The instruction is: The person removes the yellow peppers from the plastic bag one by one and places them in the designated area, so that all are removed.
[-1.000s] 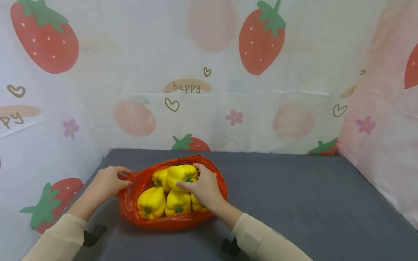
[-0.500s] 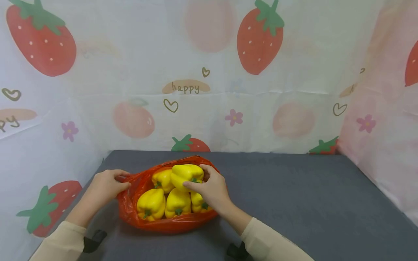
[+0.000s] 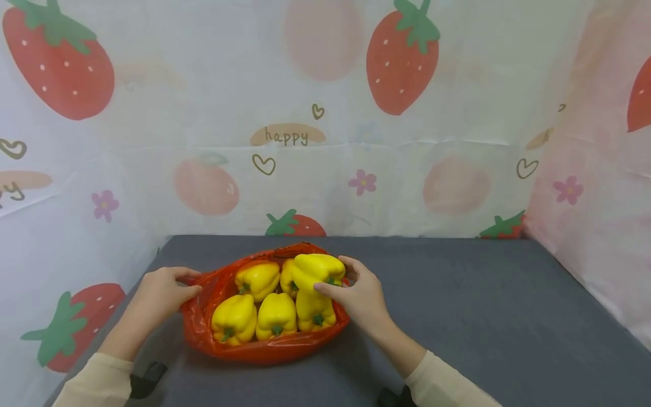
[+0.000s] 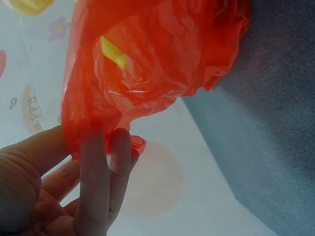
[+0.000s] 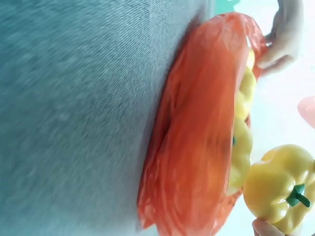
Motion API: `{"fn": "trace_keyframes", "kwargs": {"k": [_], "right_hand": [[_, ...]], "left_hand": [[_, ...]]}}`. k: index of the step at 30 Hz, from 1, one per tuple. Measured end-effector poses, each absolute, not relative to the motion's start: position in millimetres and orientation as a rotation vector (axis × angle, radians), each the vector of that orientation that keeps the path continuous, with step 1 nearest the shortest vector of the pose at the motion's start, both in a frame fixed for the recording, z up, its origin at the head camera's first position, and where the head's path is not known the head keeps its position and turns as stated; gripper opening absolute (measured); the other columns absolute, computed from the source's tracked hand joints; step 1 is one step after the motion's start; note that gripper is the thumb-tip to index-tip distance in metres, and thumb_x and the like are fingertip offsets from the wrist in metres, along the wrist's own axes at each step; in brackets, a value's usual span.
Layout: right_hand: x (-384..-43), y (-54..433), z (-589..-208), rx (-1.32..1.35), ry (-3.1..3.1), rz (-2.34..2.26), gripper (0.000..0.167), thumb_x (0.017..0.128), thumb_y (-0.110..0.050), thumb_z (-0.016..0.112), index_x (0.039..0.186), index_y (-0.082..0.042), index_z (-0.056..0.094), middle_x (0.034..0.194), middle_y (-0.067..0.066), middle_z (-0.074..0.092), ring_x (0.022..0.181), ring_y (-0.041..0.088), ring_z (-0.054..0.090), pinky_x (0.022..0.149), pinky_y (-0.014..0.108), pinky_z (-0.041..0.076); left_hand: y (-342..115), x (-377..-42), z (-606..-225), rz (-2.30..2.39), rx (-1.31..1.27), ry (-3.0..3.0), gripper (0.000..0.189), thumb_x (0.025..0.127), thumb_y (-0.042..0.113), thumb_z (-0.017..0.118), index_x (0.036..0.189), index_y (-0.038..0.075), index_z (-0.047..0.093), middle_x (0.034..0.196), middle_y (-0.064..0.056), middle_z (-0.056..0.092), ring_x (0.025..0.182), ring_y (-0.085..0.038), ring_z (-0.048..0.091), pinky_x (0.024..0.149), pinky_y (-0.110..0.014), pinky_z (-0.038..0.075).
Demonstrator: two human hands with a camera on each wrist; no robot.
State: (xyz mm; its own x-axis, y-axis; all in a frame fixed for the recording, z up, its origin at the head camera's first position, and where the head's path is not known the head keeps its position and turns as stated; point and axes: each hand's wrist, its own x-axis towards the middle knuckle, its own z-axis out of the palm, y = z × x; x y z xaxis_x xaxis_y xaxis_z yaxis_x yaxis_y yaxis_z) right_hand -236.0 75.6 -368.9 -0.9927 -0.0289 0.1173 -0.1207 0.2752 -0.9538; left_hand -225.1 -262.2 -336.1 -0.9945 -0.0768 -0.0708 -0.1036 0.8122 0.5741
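A red plastic bag [image 3: 264, 351] sits on the table with its mouth spread wide, several yellow bell peppers [image 3: 276, 316] inside. My left hand [image 3: 161, 295] pinches the bag's left rim; the left wrist view shows the gathered red film [image 4: 123, 98] between thumb and fingers. At the bag's right side my right hand [image 3: 363, 294] grips one yellow bell pepper [image 3: 317, 270] between thumb and fingers, raised over the others. In the right wrist view this pepper [image 5: 283, 184] shows its green stem, and only a fingertip of that hand is visible.
The dark grey table [image 3: 458, 316] extends to the right of the bag. Behind it and at both sides hang white cloths [image 3: 396, 147] printed with strawberries, hearts and flowers.
My right hand has moved right with the bell pepper, from over the middle of the bag to its right edge, uncovering more peppers. My left hand keeps its hold on the rim.
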Motion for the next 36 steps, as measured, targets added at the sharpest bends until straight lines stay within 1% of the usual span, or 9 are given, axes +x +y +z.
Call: {"fn": "trace_keyframes", "kwargs": {"k": [3,11,20,28,33,36], "right_hand": [[-235,84,-368,0.12,-2.43,1.844,0.077,0.079,-0.036,0.084,0.143,-0.008,0.051,0.136,0.01,0.061,0.124,0.026,0.058,0.104,0.044,0.052],[-233,103,-367,0.056,-2.437,1.81,0.079,0.077,-0.035,0.085,0.144,-0.01,0.049,0.14,0.009,0.058,0.127,0.025,0.056,0.107,0.045,0.048],[-231,125,-367,0.043,-2.436,1.801,0.082,0.077,-0.033,0.085,0.145,-0.01,0.046,0.144,0.009,0.055,0.132,0.026,0.052,0.109,0.043,0.047],[-233,138,-369,0.026,-2.444,1.778,0.086,0.078,-0.036,0.084,0.147,-0.009,0.042,0.147,0.011,0.051,0.136,0.027,0.049,0.109,0.043,0.047],[-233,147,-371,-0.005,-2.454,1.748,0.087,0.078,-0.035,0.084,0.148,-0.008,0.041,0.148,0.012,0.05,0.135,0.028,0.049,0.109,0.043,0.047],[-234,153,-374,-0.014,-2.463,1.732,0.087,0.079,-0.035,0.084,0.148,-0.008,0.04,0.149,0.013,0.049,0.136,0.029,0.048,0.109,0.043,0.046]], "left_hand": [[-263,-224,-336,0.943,-0.143,2.954,0.042,0.092,0.016,0.068,0.126,-0.007,0.062,0.117,-0.032,0.064,0.071,-0.016,0.07,0.069,-0.038,0.062],[-267,-224,-340,0.926,-0.125,2.97,0.04,0.092,0.017,0.068,0.123,-0.007,0.065,0.118,-0.032,0.065,0.068,-0.017,0.072,0.07,-0.04,0.062],[-264,-227,-337,0.937,-0.084,2.999,0.036,0.092,0.018,0.068,0.119,-0.005,0.068,0.11,-0.027,0.069,0.064,-0.015,0.069,0.067,-0.037,0.062],[-263,-228,-337,0.933,-0.096,2.993,0.035,0.092,0.019,0.068,0.118,-0.004,0.069,0.107,-0.023,0.07,0.069,-0.014,0.065,0.066,-0.034,0.06],[-259,-229,-337,0.935,-0.12,2.997,0.034,0.091,0.02,0.069,0.118,-0.002,0.07,0.112,-0.024,0.069,0.077,-0.017,0.064,0.068,-0.035,0.06],[-258,-229,-337,0.944,-0.123,2.99,0.035,0.091,0.02,0.068,0.118,-0.002,0.069,0.114,-0.025,0.068,0.077,-0.018,0.064,0.069,-0.036,0.061]]}}
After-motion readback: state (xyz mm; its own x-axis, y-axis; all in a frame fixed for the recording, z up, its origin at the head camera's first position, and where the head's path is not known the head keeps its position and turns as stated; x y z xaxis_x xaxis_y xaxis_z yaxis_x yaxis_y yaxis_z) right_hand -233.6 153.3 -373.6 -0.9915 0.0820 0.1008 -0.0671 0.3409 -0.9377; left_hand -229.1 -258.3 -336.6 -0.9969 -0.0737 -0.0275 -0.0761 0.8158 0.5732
